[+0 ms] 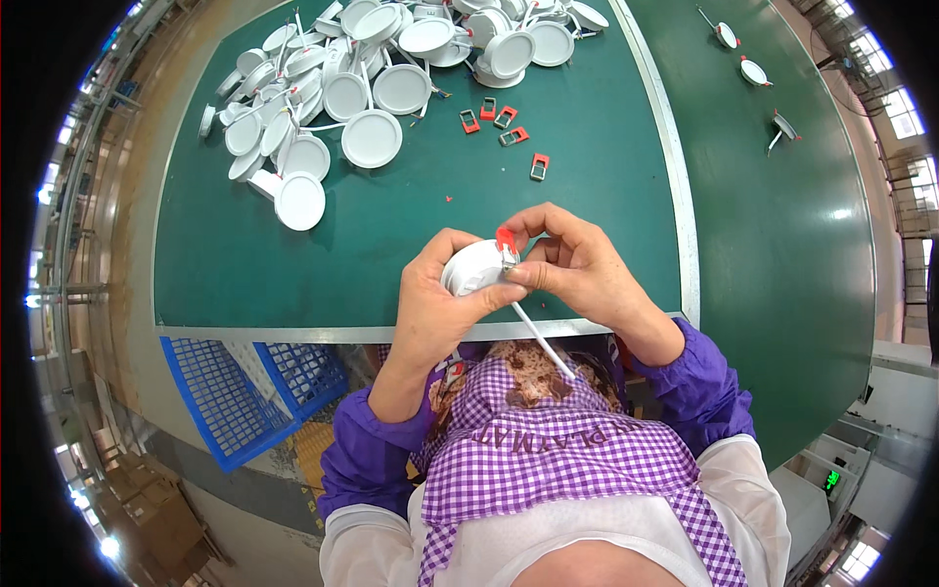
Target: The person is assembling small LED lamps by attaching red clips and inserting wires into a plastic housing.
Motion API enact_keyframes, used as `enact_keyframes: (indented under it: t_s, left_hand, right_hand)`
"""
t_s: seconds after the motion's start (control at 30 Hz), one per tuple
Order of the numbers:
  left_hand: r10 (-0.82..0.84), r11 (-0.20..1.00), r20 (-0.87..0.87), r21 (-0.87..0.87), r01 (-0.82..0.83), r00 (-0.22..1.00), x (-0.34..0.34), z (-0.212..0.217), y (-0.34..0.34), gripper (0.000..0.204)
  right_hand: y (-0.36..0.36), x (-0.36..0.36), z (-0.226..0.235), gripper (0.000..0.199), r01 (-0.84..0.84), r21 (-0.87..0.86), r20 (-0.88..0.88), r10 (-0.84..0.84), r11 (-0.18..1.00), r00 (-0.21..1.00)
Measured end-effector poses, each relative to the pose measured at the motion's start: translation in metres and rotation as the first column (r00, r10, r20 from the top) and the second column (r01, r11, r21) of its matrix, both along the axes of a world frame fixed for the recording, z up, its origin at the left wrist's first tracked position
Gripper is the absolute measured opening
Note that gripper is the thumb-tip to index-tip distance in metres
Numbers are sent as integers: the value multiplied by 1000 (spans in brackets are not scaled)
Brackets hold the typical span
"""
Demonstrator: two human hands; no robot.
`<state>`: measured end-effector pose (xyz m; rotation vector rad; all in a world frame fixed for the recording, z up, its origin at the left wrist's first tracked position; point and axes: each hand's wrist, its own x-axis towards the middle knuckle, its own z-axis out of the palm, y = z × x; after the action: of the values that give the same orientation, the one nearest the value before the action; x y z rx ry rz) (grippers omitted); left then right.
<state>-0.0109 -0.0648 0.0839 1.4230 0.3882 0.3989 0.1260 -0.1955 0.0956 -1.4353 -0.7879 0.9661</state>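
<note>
Over the front edge of the green table, my left hand grips a round white downlight, tilted on its side. A white cable hangs from the lamp toward my apron. At the lamp's right side, my right hand pinches a metal spring clip with a red sleeve between thumb and fingers, pressed against the housing. Farther back on the table lie several loose clips with red ends, one of them a clip nearest to my hands. Parts of the clip are covered by my fingertips.
A large heap of white downlights with cables covers the table's far left. Past a pale metal rail, several lamps with red clips, among them a lamp, lie on a second green surface. Blue plastic crates stand below, left.
</note>
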Motion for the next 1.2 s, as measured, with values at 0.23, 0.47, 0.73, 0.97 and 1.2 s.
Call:
enact_keyframes:
  t_s: [0.23, 0.47, 0.73, 0.97, 1.2]
  left_hand:
    - [51, 999, -77, -4, -52, 996, 8, 18, -11, 29]
    - [56, 998, -33, 36, -55, 998, 5, 24, -15, 24]
    - [-100, 995, -156, -17, 99, 983, 24, -4, -11, 38]
    - [407, 297, 87, 929, -222, 909, 50, -17, 94, 58]
    - [537, 20, -108, 993, 115, 837, 66, -34, 146, 68]
  right_hand:
    - [0, 3, 17, 23, 26, -32, -183, -31, 999, 983]
    - [-2, 6, 24, 21, 9, 4, -217, -8, 1000, 976]
    - [-21, 31, -11, 17, -32, -94, -376, -6, 995, 927]
    - [-113, 142, -2, 12, 640, 104, 262, -642, 761, 721]
    - [-58, 119, -5, 17, 593, 127, 511, -565, 795, 648]
